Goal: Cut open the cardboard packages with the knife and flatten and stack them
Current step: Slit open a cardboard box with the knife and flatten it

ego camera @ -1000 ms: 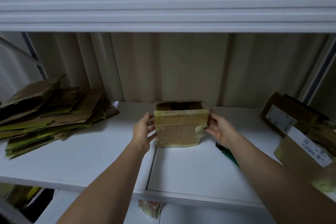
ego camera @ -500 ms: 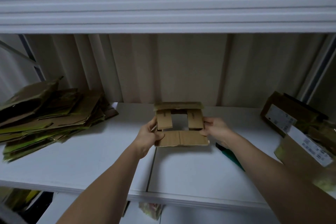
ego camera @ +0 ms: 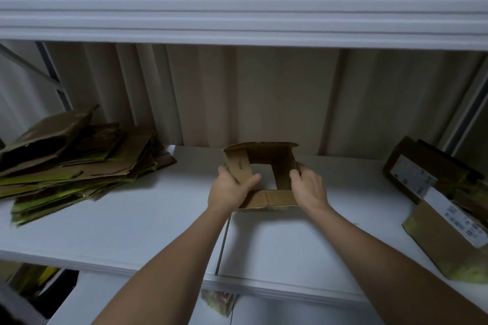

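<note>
Now gripping, left hand (ego camera: 229, 191) and right hand (ego camera: 309, 188), either side flap of an opened brown cardboard box (ego camera: 261, 174) held between them over a white shelf (ego camera: 132, 219). Fingertips tucked behind flaps, unseen. Forearms reaching forward, thumbs on top. Leftward, a heap of flattened brown cardboard (ego camera: 71, 158); rightward, labelled brown packages (ego camera: 435, 203), partly cut off.

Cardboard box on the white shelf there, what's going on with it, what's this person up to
A person is breaking down a small cardboard box on a white shelf. The left hand grips its left flap and the right hand holds its right side. The box is open at both ends, so the shelf shows through it, and it is not yet flattened. A pile of flattened cardboard lies at the left, and labelled packages wait at the right. No knife is visible.
</note>
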